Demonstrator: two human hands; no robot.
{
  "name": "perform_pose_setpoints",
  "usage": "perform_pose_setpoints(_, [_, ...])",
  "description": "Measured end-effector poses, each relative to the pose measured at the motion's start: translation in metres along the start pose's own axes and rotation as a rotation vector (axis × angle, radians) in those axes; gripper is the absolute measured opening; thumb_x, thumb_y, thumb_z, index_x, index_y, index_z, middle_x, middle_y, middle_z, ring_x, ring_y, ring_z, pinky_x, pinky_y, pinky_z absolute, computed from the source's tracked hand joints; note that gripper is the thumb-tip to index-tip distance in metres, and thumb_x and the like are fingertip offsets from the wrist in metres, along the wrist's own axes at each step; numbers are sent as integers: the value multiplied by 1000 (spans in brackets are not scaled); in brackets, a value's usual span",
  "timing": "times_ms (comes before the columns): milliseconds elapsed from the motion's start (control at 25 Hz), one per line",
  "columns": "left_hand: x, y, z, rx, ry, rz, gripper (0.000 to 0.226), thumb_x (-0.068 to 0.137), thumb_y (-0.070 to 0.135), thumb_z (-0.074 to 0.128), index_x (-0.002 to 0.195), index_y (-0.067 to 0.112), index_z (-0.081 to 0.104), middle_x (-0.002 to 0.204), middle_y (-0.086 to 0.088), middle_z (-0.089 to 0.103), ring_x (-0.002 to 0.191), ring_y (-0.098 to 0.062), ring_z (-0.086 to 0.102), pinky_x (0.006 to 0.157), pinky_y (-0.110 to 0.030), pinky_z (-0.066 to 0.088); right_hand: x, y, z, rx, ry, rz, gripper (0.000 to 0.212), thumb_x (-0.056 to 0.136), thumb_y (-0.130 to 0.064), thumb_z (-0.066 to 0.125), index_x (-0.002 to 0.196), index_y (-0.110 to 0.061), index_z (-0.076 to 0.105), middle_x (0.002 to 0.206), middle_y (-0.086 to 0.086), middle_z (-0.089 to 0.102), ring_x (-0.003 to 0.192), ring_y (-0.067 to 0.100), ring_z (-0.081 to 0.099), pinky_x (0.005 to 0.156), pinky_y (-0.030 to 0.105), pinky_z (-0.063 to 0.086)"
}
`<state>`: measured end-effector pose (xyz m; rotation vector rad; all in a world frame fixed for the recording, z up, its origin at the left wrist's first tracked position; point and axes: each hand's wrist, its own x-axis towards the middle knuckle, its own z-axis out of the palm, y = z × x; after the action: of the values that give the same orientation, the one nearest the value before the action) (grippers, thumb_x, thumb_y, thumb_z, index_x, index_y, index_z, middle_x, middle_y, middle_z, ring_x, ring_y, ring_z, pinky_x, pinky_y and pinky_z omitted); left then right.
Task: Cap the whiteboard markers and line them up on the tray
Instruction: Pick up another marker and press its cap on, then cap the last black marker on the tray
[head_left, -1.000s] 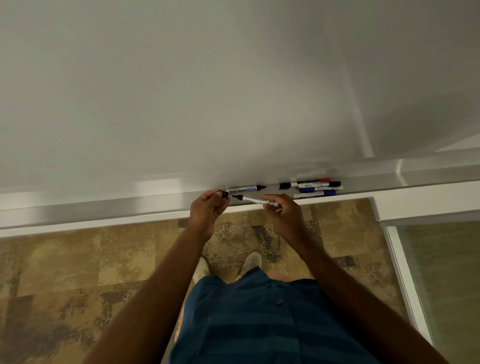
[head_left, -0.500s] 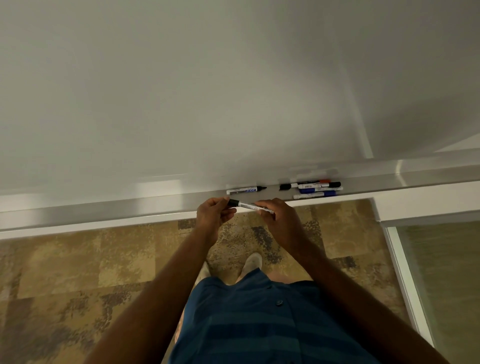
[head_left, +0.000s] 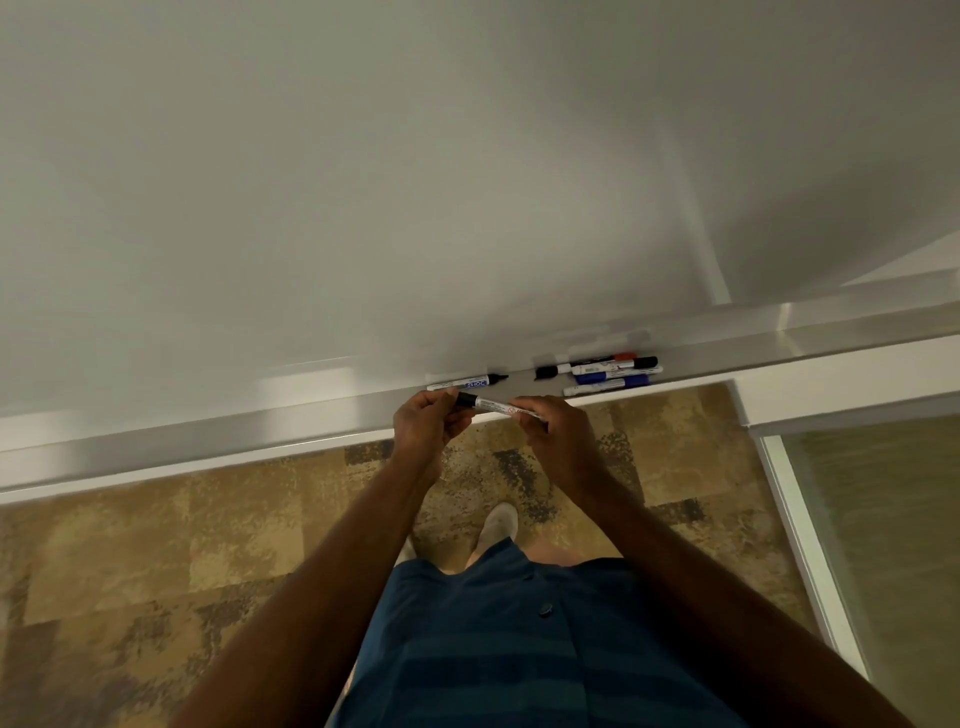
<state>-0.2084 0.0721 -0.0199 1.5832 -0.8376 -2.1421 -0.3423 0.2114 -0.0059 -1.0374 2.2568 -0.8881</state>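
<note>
I hold a white marker (head_left: 496, 407) with a black cap (head_left: 466, 399) level in front of the whiteboard tray (head_left: 311, 415). My left hand (head_left: 423, 423) grips the capped end, my right hand (head_left: 553, 428) grips the barrel. Behind my left hand, an uncapped black-tipped marker (head_left: 462, 383) lies on the tray. Further right on the tray, several markers (head_left: 605, 371) lie side by side in a cluster, with black, blue and red caps.
The whiteboard (head_left: 415, 182) fills the view above the tray. Below is patterned brown carpet (head_left: 156, 545), with my shoes (head_left: 498, 525) and blue shirt. A white frame with a glass panel (head_left: 883, 519) stands at the right.
The black cap in my left hand has been pushed onto the tip of the marker in my right hand. Both hands have drawn slightly back from the tray.
</note>
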Motion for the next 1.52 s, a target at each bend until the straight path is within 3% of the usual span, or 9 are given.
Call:
perform_pose_setpoints(200, [1, -11, 7, 240, -91, 60, 11, 97, 20, 64, 97, 10, 69, 95, -12, 78, 81, -25, 75, 68, -31, 61, 15, 29, -25, -86, -174, -26, 29, 102, -34, 53, 121, -18, 68, 113, 2, 72, 98, 14, 65, 81, 23, 49])
perform_pose_setpoints(280, [5, -10, 12, 518, -86, 205, 10, 96, 19, 64, 95, 14, 73, 95, -8, 78, 78, -23, 73, 68, -32, 60, 23, 41, -40, -150, -193, -80, 30, 103, -35, 49, 120, -17, 67, 113, 4, 70, 102, 18, 64, 83, 24, 47])
perform_pose_setpoints(440, [17, 0, 22, 1258, -12, 757, 16, 92, 9, 59, 94, 15, 74, 91, -5, 74, 78, -23, 67, 69, -38, 58, 44, 85, -81, -231, 92, -26, 24, 101, -26, 55, 115, -15, 71, 115, 8, 69, 109, 24, 61, 94, 37, 47])
perform_pose_setpoints(600, [24, -6, 12, 1765, -29, 970, 17, 89, 7, 66, 104, 14, 69, 108, -9, 71, 94, -25, 66, 73, -36, 56, 50, 121, -96, -352, 193, 159, 25, 95, -20, 65, 118, -24, 72, 120, 6, 61, 115, 30, 50, 96, 34, 38])
perform_pose_setpoints(880, [19, -8, 15, 1868, -2, 1010, 35, 76, 1, 76, 110, 8, 69, 109, -12, 69, 91, -27, 66, 74, -39, 55, 48, 128, -87, -277, 227, 157, 30, 89, -21, 70, 119, -19, 67, 123, 7, 57, 119, 28, 47, 97, 33, 38])
perform_pose_setpoints(1040, [14, -12, 18, 1911, 1, 909, 44, 83, 4, 69, 126, 7, 60, 123, -13, 62, 102, -28, 62, 85, -41, 52, 43, 123, -81, -265, 268, 129, 32, 89, -20, 70, 120, -22, 63, 124, 5, 55, 117, 25, 45, 94, 34, 44])
perform_pose_setpoints(1200, [13, -20, 20, 1941, 51, 806, 53, 89, 10, 62, 140, 9, 48, 134, -14, 51, 114, -28, 54, 94, -41, 48, 42, 101, -63, -291, 223, -12, 24, 97, -23, 57, 121, -20, 60, 127, 3, 57, 118, 16, 47, 93, 25, 41])
perform_pose_setpoints(1360, [15, -19, 12, 1921, 42, 758, 42, 89, 10, 62, 131, 10, 56, 129, -13, 56, 112, -28, 55, 93, -41, 48, 52, 63, -26, -380, 45, -200, 28, 101, -22, 53, 123, -12, 67, 126, 9, 64, 118, 21, 56, 101, 30, 48])
perform_pose_setpoints(1520, [18, -11, 4, 1864, 53, 749, 35, 81, 1, 67, 115, 10, 69, 111, -12, 65, 97, -27, 60, 83, -40, 51, 57, 44, -2, -534, -33, -136, 27, 97, -12, 59, 123, -7, 65, 128, 13, 65, 119, 28, 58, 99, 33, 51])
